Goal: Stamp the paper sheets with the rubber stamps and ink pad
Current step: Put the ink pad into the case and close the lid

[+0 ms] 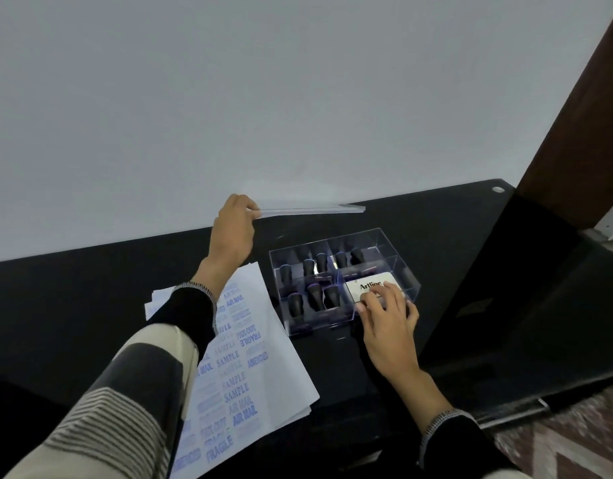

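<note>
At the far edge of the black table, the left hand pinches a thin stack of blank white sheets, probably fetching fresh paper. The right hand lies spread on the white ink pad tin in the clear plastic stamp box, grip unclosed.

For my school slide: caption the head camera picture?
Left hand lifts blank sheets; right hand touches the Artline ink pad.

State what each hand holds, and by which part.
Left hand pinches the blank paper stack at its left edge. Right hand rests fingers on the Artline ink pad; no clear grasp.

stamped sheets flat, stamps in organizer
</note>
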Demonstrator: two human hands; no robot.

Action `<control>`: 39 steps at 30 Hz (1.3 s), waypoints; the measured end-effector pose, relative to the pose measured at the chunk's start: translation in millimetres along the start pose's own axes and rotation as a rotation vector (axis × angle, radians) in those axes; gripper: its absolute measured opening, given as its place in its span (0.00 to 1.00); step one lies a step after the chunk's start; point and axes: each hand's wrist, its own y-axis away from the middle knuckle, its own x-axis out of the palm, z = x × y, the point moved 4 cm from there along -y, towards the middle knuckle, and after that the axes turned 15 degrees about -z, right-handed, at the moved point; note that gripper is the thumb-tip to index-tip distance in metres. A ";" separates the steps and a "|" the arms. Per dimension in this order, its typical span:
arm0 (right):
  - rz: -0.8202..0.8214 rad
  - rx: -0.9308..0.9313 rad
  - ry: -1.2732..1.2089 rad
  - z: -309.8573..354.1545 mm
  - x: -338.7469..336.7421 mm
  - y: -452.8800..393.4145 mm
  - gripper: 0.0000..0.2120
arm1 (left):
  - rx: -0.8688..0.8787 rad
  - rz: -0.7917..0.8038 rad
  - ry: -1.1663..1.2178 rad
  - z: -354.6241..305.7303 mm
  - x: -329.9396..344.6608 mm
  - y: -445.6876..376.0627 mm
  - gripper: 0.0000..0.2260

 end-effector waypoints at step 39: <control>-0.420 0.865 -0.383 -8.1 -68.0 -13.2 0.05 | -0.256 -0.023 0.397 -6.6 -33.8 196.5 0.10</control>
